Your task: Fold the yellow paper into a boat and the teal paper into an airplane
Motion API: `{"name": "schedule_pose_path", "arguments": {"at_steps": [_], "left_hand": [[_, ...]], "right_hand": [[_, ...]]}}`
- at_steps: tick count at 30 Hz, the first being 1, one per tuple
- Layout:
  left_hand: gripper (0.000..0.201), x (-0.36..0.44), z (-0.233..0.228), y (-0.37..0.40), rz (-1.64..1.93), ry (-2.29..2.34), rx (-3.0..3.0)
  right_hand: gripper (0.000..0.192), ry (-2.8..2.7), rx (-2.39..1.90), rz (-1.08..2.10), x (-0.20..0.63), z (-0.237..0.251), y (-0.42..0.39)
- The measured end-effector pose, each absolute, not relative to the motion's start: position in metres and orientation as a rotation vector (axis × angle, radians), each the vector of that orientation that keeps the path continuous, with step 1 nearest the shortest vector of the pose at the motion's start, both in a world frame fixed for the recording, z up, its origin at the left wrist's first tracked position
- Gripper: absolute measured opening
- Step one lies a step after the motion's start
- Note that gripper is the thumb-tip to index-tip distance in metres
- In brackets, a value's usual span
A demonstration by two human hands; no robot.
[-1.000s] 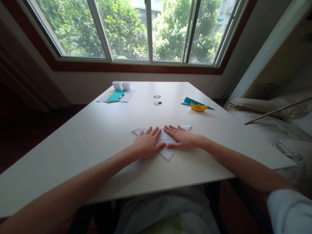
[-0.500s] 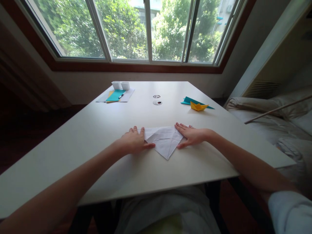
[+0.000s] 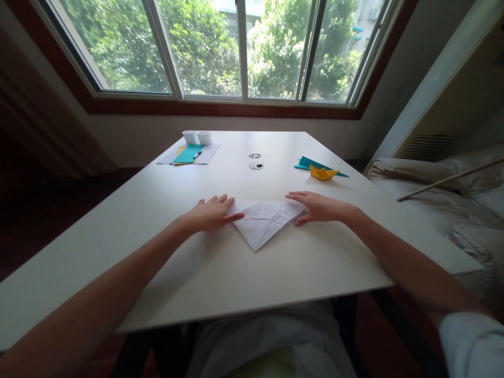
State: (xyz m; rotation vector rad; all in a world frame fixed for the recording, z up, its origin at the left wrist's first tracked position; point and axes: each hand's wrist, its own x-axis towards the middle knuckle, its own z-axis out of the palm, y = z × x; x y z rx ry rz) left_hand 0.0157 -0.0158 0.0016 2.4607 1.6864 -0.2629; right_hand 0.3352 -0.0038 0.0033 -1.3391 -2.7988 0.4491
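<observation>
On the smooth white table, the left hand and right hand are resting with fingers extended flat at opposite corners of a creased, triangular folded white paper, gripping nothing.

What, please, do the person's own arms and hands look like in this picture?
Both arms are bare from wrist to past the elbow. The left hand and right hand wear no gloves, and no watch or bracelet shows. A pale, light blue-grey short sleeve covers the right upper arm at the bottom corner.
</observation>
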Motion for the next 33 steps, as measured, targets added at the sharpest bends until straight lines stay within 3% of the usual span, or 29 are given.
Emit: {"name": "schedule_pose_path", "arguments": {"at_steps": [7,13,19,25,27,31,33], "left_hand": [[0.070,0.001,-0.005,0.004,-0.082,1.549,2.487],[0.069,-0.008,-0.009,0.015,0.313,1.477,2.431],[0.068,-0.010,-0.007,0.022,0.709,1.560,2.292],[0.051,-0.012,-0.010,0.021,0.655,1.629,2.397],[0.043,-0.010,-0.010,0.017,0.611,1.613,2.494],[0.037,0.000,-0.005,0.008,0.501,1.519,2.654],[0.037,0.004,-0.002,0.003,0.423,1.451,2.701]], "right_hand": [[0.047,-2.765,-0.913,0.540,0.325,0.012,-0.015],[0.030,-2.556,-0.902,0.600,0.319,0.016,-0.023],[0.035,-2.168,-1.246,0.474,0.317,0.003,-0.013],[0.079,-2.254,-1.295,0.237,0.325,-0.019,0.001],[0.074,-2.374,-1.284,0.105,0.329,-0.024,0.004],[0.039,-2.630,-1.207,-0.004,0.331,-0.024,0.005],[0.034,-2.697,-1.168,-0.017,0.329,-0.019,0.003]]}}
